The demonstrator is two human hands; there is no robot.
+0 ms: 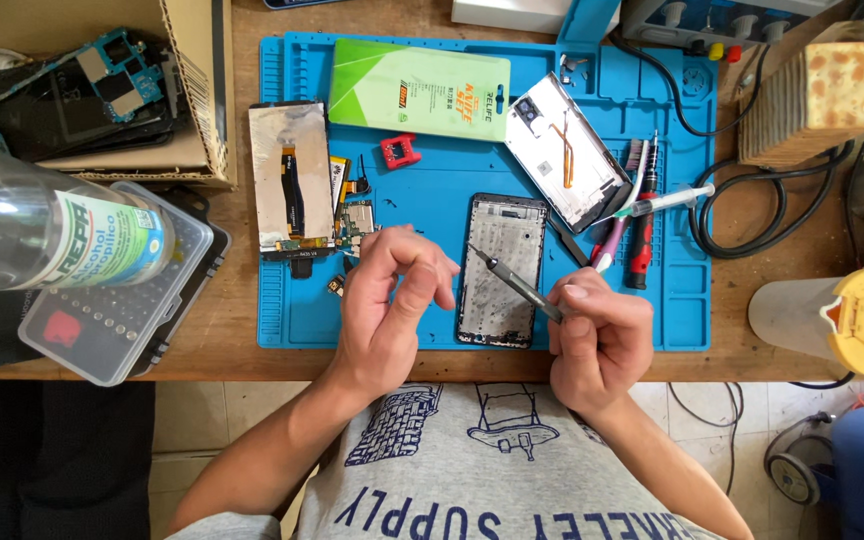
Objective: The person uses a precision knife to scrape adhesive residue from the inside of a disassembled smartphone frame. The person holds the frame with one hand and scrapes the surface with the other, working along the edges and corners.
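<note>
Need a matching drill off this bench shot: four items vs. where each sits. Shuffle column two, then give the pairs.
Column one:
1. phone frame
2. green package
3. clear bottle
4. grey tool

Column two:
A. far edge of the blue mat
B. held in the right hand
C. left of the mat, lying over a plastic case
D. on the mat, between the left hand and the right hand

Pairs: 1-D, 2-A, 3-C, 4-B

Green flat package (418, 89) top of mat; white-green-labelled bottle (52, 232) left.
</note>
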